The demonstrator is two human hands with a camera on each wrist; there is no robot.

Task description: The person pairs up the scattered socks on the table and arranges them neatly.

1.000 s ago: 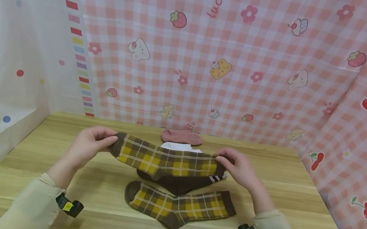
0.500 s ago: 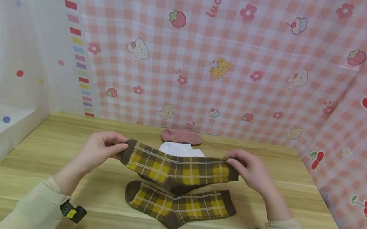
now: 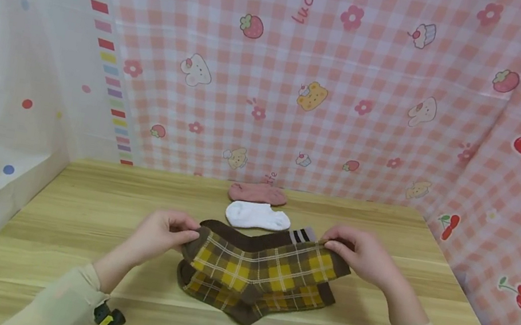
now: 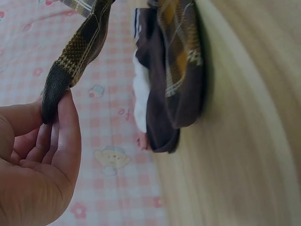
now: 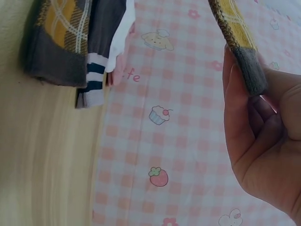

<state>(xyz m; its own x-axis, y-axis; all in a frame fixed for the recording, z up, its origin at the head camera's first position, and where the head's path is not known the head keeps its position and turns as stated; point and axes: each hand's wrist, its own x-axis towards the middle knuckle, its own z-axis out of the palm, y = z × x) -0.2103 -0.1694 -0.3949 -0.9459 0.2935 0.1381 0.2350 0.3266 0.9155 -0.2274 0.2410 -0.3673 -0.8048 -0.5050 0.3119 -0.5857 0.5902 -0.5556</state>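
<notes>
A brown and yellow plaid sock (image 3: 268, 265) is stretched sideways between both hands, raised above the table. My left hand (image 3: 164, 235) pinches its dark toe between thumb and fingers, which the left wrist view shows closely. At the other end my right hand (image 3: 364, 256) pinches the dark cuff. Beneath the held sock lies a matching plaid sock (image 3: 246, 316), partly hidden by it. Just behind is a dark brown sock (image 3: 227, 232) with a striped cuff, its lower part covered from the head view.
Farther back on the wooden table (image 3: 89, 213) lie a white ankle sock (image 3: 256, 217) and a pink sock (image 3: 257, 193) in a column. A pink checked cloth (image 3: 269, 112) hangs behind the table's far edge, with more cloth at both sides.
Both hands have moved nearer and to the right with the plaid sock, from in front of the white sock to over the matching one. The white and dark brown socks show more.
</notes>
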